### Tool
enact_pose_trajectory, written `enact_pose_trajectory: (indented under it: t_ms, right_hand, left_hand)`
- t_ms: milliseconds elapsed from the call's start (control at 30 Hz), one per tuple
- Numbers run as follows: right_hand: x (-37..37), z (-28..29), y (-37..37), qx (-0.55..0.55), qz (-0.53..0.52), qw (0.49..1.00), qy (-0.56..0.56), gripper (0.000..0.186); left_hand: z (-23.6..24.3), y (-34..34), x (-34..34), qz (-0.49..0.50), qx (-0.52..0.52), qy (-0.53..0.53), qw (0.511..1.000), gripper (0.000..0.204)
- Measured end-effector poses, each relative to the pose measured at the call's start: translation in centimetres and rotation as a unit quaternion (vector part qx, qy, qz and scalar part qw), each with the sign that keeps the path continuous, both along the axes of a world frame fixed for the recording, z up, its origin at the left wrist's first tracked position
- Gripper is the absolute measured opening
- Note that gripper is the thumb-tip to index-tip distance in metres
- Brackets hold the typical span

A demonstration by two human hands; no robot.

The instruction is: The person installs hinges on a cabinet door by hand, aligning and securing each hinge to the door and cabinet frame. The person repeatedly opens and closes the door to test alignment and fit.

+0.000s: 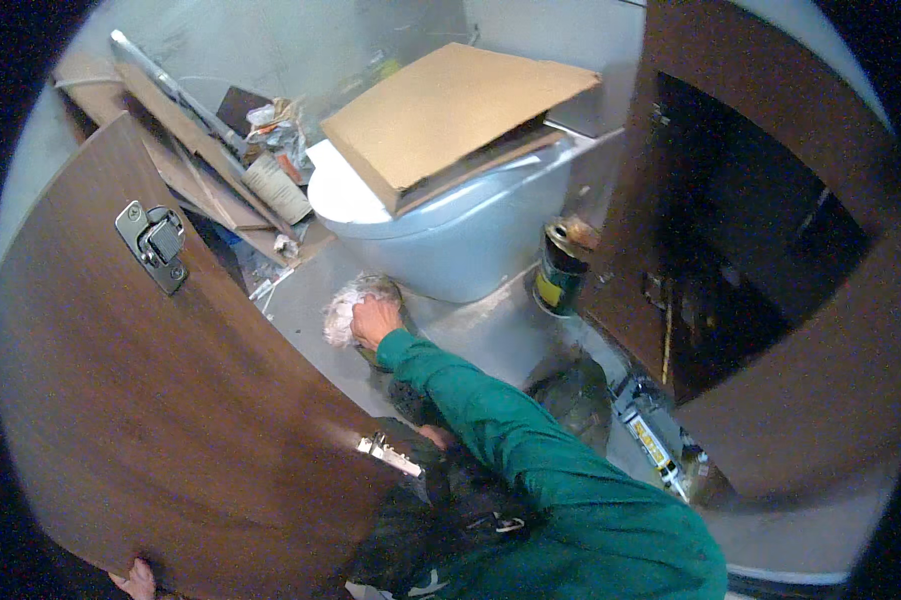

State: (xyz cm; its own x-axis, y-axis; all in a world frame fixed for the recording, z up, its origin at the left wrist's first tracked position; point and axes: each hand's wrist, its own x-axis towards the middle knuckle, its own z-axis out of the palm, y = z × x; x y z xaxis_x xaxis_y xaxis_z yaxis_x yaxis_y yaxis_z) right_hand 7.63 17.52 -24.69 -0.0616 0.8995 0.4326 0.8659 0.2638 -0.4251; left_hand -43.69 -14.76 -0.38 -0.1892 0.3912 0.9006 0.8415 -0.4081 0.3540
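Observation:
My right hand (375,320), at the end of a green sleeve, is closed on a crumpled whitish wad (342,312) near the floor; whether it is cloth or plastic I cannot tell. Beside it stands the base of a toilet (420,245). At the lower left, my left hand (137,580) grips the edge of a brown wooden cabinet door (190,400), its fingers partly hidden by the panel. The door leans at an angle and carries one metal hinge (155,245) high on its face and another hinge (390,455) near its right edge.
A flat cardboard box (460,115) covers the toilet. On the right is a brown cabinet (800,380) with a dark opening. An open tin (560,275) and a sealant tube (653,445) sit on the floor near it. Boards (185,150) and rubbish lean at the back left.

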Motion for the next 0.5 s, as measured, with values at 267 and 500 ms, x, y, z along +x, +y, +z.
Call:
enact_pose_trajectory:
  t_ms: [267, 500]
  right_hand:
    - [8.4, 5.7, -11.7, -0.085, 0.082, 0.895, 0.429, 0.040]
    - [19.2, 19.3, -28.3, -0.022, 0.201, 0.782, 0.590, 0.052]
  left_hand:
    - [3.2, 3.3, 17.9, -0.197, 0.016, -0.110, 0.974, 0.033]
    - [2.2, 4.7, 33.1, -0.452, -0.146, -0.315, 0.822, 0.035]
